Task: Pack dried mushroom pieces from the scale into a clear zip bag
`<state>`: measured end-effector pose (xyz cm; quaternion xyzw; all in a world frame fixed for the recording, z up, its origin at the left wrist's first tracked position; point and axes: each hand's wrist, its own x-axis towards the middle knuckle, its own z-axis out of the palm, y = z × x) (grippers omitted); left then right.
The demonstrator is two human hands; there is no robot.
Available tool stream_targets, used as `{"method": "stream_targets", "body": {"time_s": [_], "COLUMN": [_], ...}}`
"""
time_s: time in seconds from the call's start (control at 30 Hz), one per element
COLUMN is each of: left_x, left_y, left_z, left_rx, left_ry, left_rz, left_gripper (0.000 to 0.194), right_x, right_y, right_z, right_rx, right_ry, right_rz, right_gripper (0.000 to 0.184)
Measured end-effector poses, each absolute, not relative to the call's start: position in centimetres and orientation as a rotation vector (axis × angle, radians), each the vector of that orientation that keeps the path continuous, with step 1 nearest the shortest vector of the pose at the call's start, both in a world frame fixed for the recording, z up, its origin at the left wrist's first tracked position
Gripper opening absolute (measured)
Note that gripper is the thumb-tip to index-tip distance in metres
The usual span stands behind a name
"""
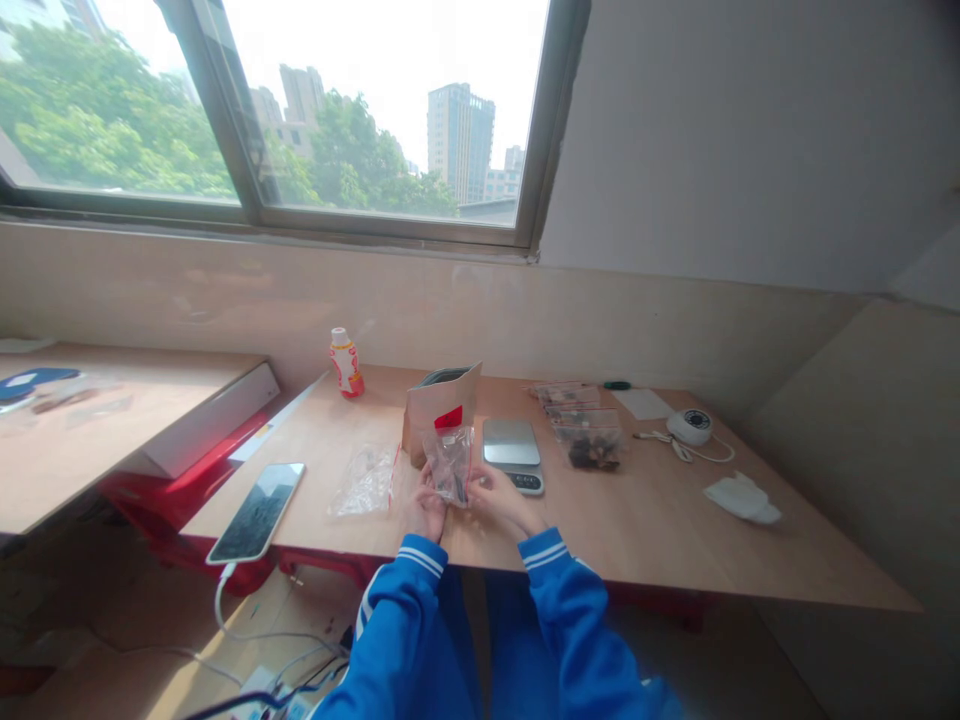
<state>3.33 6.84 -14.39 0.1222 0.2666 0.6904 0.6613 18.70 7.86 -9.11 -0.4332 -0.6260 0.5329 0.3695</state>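
Note:
Both of my hands hold a small clear zip bag (451,462) upright over the wooden table (645,520); the bag has dark bits inside. My left hand (428,508) pinches its lower left side and my right hand (495,492) grips its right edge. Right behind the bag stands an open brown paper pouch (439,403) with a red label. A small silver digital scale (513,453) sits just to the right of my hands. An empty clear bag (365,480) lies flat to the left.
A phone (257,512) on a cable lies at the table's left front corner. A small drink bottle (346,364) stands by the wall. Several filled bags (586,425) lie right of the scale, then a round white device (689,427) and a white cloth (742,498).

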Motion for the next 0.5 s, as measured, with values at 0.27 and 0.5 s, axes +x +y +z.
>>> {"method": "stream_targets", "body": {"time_s": [0.27, 0.5], "left_x": [3.7, 4.2], "left_y": [6.8, 6.6], "left_z": [-14.3, -13.8], "left_rx": [0.343, 0.37], "left_ry": [0.631, 0.672], "left_rz": [1.544, 1.491], "left_gripper": [0.061, 0.054], "right_x": [18.1, 19.2], "right_y": [8.3, 10.2], "right_z": [-10.5, -7.5], "right_rx": [-1.108, -1.127], "right_ry": [-1.508, -1.501], "right_rz": [1.331, 1.124], "right_gripper": [0.032, 0.024]}}
